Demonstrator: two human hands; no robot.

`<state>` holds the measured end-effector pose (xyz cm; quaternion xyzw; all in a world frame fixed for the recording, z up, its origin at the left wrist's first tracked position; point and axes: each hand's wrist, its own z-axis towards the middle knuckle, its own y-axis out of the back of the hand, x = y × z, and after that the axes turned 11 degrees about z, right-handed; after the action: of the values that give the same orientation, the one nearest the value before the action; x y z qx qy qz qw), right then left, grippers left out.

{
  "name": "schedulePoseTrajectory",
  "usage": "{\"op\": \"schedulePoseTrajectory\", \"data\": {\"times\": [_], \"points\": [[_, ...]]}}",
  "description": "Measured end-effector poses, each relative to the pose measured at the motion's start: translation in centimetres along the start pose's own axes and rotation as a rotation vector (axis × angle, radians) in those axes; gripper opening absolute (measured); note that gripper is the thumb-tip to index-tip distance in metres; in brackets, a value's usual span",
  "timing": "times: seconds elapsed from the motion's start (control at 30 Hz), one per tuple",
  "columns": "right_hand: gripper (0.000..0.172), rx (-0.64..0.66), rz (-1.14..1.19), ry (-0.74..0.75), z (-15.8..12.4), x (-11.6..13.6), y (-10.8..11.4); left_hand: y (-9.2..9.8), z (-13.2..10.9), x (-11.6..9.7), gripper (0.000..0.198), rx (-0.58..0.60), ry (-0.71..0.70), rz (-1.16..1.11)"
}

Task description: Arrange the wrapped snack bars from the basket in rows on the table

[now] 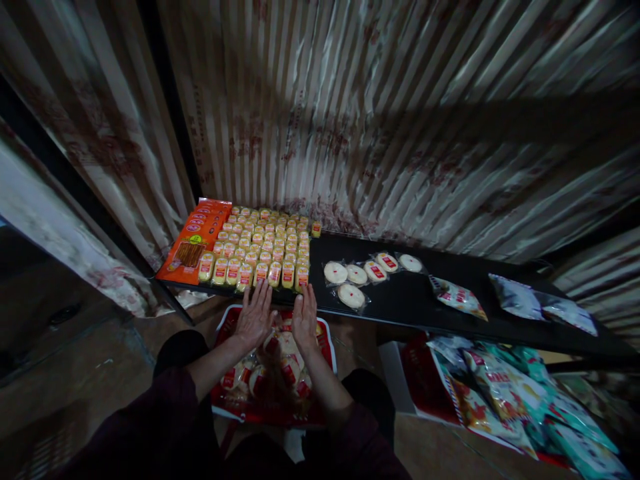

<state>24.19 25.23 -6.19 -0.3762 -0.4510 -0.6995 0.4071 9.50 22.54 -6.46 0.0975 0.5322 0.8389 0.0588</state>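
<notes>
My left hand [255, 317] and my right hand [304, 320] reach forward side by side, fingers stretched out flat. Their fingertips meet the lower front edge of a block of small yellow wrapped cakes [265, 257], packed in rows on a black shelf [400, 300]. Neither hand grips anything. Beneath my forearms is a red and white box [327, 350] with round wrapped cakes [287, 347] in it, partly covered by my arms.
An orange snack bag [195, 237] lies left of the rows. To the right are several round wrapped cakes [375, 270] and a few snack bags [460, 298]. A second box [400, 380] at lower right is heaped with snack bags [500, 393]. Striped fabric [310, 133] hangs behind.
</notes>
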Motion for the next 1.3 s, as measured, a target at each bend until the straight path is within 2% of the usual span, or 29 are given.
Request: {"op": "schedulePoseTrajectory", "data": {"times": [0.27,0.57,0.73,0.87,0.97,1.07,1.17,1.27,1.3], "points": [[0.062,0.006,-0.066,0.062,0.1,-0.2,0.0,0.6,0.0,0.1,0.057,0.004,-0.016,-0.044],[0.060,0.034,-0.112,0.107,0.4,-0.6,0.2,0.4,-0.3,0.1,0.058,0.016,-0.004,-0.048],[0.058,0.026,-0.124,0.130,0.2,-0.5,0.6,0.6,-0.5,0.2,0.056,0.007,-0.019,-0.057],[0.053,0.018,-0.104,0.127,-0.7,0.1,1.4,1.3,-1.5,-0.5,0.056,0.045,-0.054,-0.080],[0.050,0.017,-0.086,0.152,-2.5,0.2,2.3,1.8,-3.1,-1.6,0.054,0.086,-0.116,-0.135],[0.046,0.052,-0.086,0.143,-5.5,-1.1,3.2,1.2,-6.1,-3.2,0.050,0.152,-0.142,-0.206],[0.043,0.133,-0.120,0.032,-9.1,-3.7,3.8,-0.5,-10.0,-4.8,0.057,0.311,-0.136,-0.253],[0.036,0.300,-0.255,-0.166,-12.1,-6.0,3.9,-2.3,-13.5,-6.0,0.056,0.506,-0.072,-0.238],[0.034,0.337,-0.262,-0.178,-12.8,-6.4,3.9,-2.7,-14.3,-6.2,0.055,0.541,-0.051,-0.226]]}}
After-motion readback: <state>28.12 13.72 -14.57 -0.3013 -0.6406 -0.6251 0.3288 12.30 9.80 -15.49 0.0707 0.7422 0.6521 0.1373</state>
